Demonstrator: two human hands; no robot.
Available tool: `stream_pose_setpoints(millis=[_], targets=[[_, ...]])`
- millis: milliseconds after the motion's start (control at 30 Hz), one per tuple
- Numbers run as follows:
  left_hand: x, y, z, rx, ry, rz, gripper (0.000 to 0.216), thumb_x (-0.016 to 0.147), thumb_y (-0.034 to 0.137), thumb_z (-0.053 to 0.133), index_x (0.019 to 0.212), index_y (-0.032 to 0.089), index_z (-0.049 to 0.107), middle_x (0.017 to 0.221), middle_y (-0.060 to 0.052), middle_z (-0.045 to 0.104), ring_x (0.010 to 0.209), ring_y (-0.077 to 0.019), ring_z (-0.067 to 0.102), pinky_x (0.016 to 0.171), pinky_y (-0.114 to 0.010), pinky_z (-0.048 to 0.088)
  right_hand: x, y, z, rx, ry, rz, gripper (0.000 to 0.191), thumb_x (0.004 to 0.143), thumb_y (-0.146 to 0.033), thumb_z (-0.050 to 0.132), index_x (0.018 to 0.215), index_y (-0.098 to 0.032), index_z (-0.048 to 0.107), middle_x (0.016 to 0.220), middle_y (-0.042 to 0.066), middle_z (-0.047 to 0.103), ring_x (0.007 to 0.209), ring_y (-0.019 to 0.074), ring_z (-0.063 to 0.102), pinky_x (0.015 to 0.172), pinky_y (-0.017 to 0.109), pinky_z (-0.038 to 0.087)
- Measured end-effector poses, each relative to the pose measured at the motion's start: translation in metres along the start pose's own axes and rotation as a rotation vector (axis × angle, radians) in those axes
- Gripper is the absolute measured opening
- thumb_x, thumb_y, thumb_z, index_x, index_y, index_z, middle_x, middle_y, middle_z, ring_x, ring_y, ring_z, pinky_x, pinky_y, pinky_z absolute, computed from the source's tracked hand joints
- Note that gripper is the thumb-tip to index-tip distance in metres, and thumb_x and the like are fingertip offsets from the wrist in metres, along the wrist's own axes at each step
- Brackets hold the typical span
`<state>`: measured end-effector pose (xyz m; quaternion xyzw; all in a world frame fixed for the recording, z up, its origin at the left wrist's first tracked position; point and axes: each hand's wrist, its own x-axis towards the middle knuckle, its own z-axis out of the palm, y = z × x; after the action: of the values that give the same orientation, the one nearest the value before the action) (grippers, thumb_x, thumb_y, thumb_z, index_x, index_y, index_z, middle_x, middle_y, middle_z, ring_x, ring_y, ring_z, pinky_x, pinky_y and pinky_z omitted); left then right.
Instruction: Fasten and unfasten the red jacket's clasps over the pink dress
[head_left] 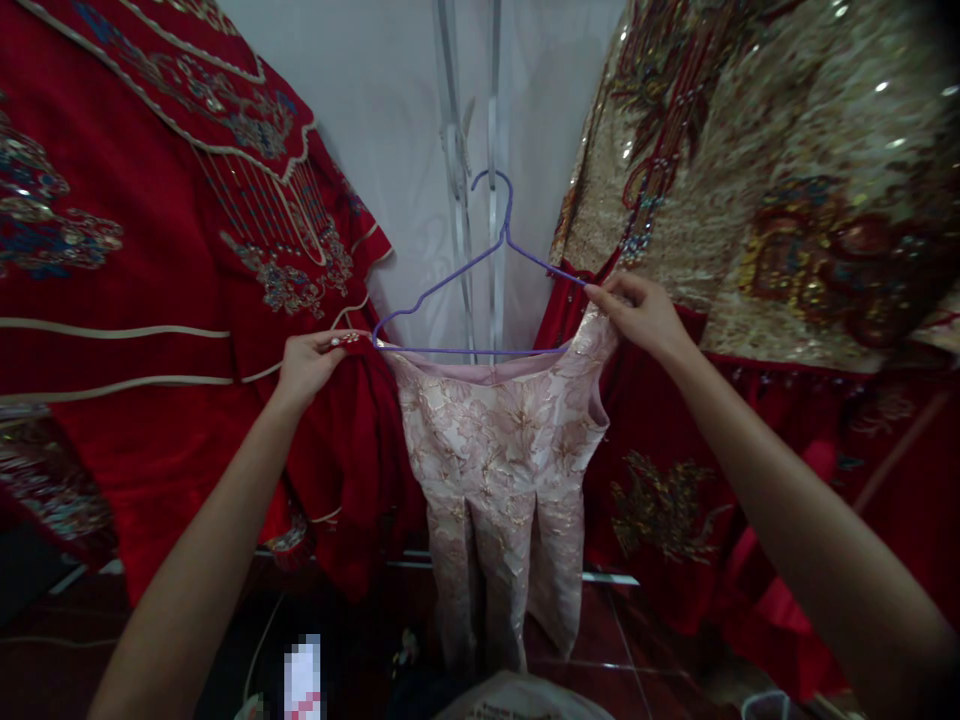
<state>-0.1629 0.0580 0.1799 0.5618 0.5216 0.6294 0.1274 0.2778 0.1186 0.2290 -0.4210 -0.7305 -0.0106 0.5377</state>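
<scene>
A pale pink brocade dress point(499, 450) hangs from a purple wire hanger point(480, 262) in the middle of the view. My left hand point(311, 362) is closed in a pinch at the hanger's left end, where the dress edge meets it. My right hand point(637, 310) is closed on the dress's right shoulder at the hanger's right arm. The hanger's hook point(495, 185) sits by a pale vertical rail point(457, 180) against a white wall; whether it is hooked on I cannot tell.
A red embroidered garment point(142, 250) hangs at the left. A gold and red sequinned garment point(780, 170) hangs at the right above a red skirt point(675, 480). Dark red floor tiles and a white bag point(517, 700) lie below.
</scene>
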Motion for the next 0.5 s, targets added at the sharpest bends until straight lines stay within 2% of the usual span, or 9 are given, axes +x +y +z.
stream_pose_setpoints(millis=[133, 333, 500], targets=[[0.002, 0.008, -0.002, 0.065, -0.037, 0.03, 0.027, 0.061, 0.02, 0.064, 0.085, 0.02, 0.075, 0.086, -0.001, 0.074, 0.081, -0.0182, 0.068, 0.081, -0.029, 0.055, 0.0, -0.002, -0.005, -0.014, -0.007, 0.0, 0.037, 0.078, -0.054, 0.058, 0.066, -0.019, 0.057, 0.057, -0.002, 0.051, 0.052, 0.0109, 0.041, 0.05, 0.023, 0.032], [0.003, -0.017, -0.006, 0.044, -0.072, 0.085, 0.028, 0.063, 0.024, 0.065, 0.089, 0.021, 0.075, 0.09, -0.002, 0.074, 0.085, -0.0191, 0.068, 0.082, -0.026, 0.053, 0.0, -0.001, -0.006, 0.015, -0.018, -0.016, 0.041, 0.077, -0.058, 0.058, 0.066, -0.018, 0.057, 0.057, -0.001, 0.052, 0.052, 0.0106, 0.042, 0.049, 0.023, 0.032], [-0.003, -0.027, -0.008, 0.042, -0.032, 0.093, 0.029, 0.062, 0.025, 0.068, 0.09, 0.022, 0.075, 0.091, -0.002, 0.074, 0.084, -0.0201, 0.068, 0.08, -0.026, 0.054, 0.001, -0.001, -0.006, 0.022, -0.025, -0.019, 0.041, 0.076, -0.059, 0.058, 0.064, -0.019, 0.056, 0.058, -0.001, 0.051, 0.052, 0.0112, 0.041, 0.049, 0.024, 0.032]])
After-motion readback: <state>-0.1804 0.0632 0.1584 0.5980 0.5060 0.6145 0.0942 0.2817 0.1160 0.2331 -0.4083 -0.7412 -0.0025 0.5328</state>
